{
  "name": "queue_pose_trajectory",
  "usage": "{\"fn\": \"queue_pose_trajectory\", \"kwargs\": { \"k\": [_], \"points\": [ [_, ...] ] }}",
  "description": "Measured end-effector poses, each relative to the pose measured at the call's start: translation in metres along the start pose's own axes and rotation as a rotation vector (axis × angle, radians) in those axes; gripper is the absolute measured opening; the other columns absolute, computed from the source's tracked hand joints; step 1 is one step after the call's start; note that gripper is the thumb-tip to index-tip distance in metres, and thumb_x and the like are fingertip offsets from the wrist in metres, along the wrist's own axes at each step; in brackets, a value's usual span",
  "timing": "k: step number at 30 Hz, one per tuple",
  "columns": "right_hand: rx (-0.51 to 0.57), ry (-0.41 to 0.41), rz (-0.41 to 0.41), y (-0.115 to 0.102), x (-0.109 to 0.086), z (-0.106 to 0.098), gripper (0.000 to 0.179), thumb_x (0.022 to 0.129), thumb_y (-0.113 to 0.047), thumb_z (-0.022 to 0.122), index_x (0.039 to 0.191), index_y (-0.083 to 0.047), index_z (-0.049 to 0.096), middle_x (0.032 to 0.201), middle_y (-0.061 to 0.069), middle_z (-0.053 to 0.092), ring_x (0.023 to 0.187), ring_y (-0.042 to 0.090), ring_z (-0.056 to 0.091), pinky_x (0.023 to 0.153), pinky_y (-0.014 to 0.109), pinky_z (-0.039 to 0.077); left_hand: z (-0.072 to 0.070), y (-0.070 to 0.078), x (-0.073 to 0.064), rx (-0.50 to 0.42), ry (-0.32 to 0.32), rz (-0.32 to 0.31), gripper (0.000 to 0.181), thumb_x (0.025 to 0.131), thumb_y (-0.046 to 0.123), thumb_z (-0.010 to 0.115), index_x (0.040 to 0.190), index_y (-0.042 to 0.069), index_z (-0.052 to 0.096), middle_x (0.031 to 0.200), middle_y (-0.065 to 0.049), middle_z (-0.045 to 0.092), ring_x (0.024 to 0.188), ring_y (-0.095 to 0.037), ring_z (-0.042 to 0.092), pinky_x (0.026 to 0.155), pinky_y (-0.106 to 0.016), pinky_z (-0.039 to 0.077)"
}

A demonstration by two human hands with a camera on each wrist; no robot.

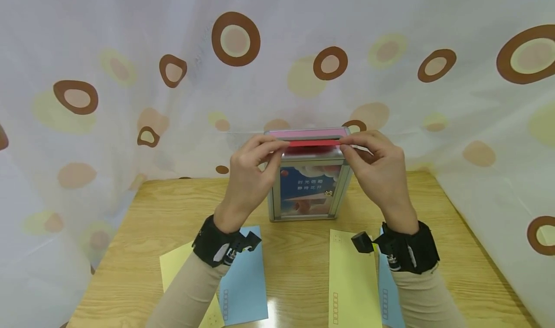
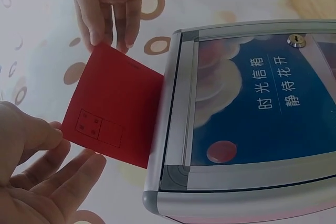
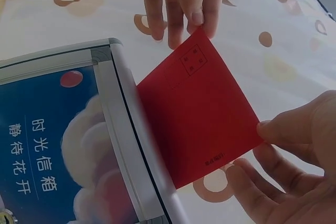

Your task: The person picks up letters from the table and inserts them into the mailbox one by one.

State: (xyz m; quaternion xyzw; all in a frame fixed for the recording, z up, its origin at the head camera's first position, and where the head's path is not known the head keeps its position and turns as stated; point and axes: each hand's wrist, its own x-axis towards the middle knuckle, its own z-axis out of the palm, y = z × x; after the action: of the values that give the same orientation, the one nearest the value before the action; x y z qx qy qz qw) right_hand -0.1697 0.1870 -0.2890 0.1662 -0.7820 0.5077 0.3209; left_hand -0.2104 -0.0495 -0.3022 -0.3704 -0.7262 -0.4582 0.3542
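A red envelope (image 2: 116,106) stands partly inside the top of a metal-framed letter box (image 1: 308,190), its lower part hidden within. My left hand (image 1: 256,166) pinches one upper corner of the envelope between thumb and fingertips. At the opposite upper corner, my right hand (image 1: 377,166) pinches it the same way. In the right wrist view the envelope (image 3: 202,108) shows a printed stamp square and a short line of print. The box has a pink top, a blue picture front with white characters, and a small lock (image 2: 296,40).
On the wooden table (image 1: 299,265), a yellow envelope (image 1: 173,265) and a blue envelope (image 1: 249,275) lie at the left. Another yellow envelope (image 1: 353,280) and a blue one (image 1: 387,294) lie at the right. Patterned cloth (image 1: 269,39) hangs behind the box and along both sides.
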Motion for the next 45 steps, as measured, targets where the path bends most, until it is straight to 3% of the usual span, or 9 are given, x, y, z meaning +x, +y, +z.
{"fn": "queue_pose_trajectory", "kwargs": {
  "k": [11, 32, 40, 45],
  "points": [
    [-0.008, 0.011, 0.008, 0.007, 0.001, 0.001, 0.015, 0.089, -0.002, 0.068, 0.102, -0.004, 0.074, 0.100, 0.003, 0.063, 0.097, 0.013, 0.062, 0.088, 0.021, 0.054, 0.002, -0.003, -0.001, -0.009, 0.001, -0.036, 0.016, 0.093, 0.003, 0.061, 0.105, 0.003, 0.073, 0.104, -0.011, 0.068, 0.096, -0.014, 0.065, 0.078, -0.027, 0.059],
    [-0.015, 0.024, 0.007, 0.016, 0.001, 0.005, 0.014, 0.088, 0.000, 0.069, 0.101, 0.000, 0.073, 0.101, 0.008, 0.065, 0.098, 0.014, 0.064, 0.088, 0.021, 0.054, 0.005, -0.009, -0.003, 0.007, 0.000, -0.058, 0.017, 0.093, 0.001, 0.060, 0.103, 0.001, 0.073, 0.103, -0.011, 0.068, 0.095, -0.013, 0.065, 0.078, -0.024, 0.058],
    [-0.002, 0.006, 0.011, -0.005, 0.000, 0.007, 0.014, 0.088, 0.008, 0.064, 0.101, 0.009, 0.069, 0.100, 0.021, 0.065, 0.099, 0.010, 0.064, 0.089, 0.021, 0.053, 0.007, -0.011, -0.004, 0.013, 0.002, -0.057, 0.017, 0.093, 0.002, 0.060, 0.105, 0.001, 0.072, 0.105, -0.012, 0.068, 0.094, -0.014, 0.065, 0.075, -0.027, 0.059],
    [0.024, 0.007, 0.002, -0.009, 0.001, 0.008, 0.015, 0.088, 0.007, 0.064, 0.102, 0.008, 0.070, 0.099, 0.023, 0.066, 0.097, 0.008, 0.064, 0.087, 0.018, 0.053, 0.008, -0.012, -0.004, 0.006, -0.001, -0.058, 0.018, 0.093, 0.001, 0.060, 0.107, 0.000, 0.071, 0.106, -0.013, 0.067, 0.094, -0.015, 0.064, 0.073, -0.026, 0.059]
  ]
}}
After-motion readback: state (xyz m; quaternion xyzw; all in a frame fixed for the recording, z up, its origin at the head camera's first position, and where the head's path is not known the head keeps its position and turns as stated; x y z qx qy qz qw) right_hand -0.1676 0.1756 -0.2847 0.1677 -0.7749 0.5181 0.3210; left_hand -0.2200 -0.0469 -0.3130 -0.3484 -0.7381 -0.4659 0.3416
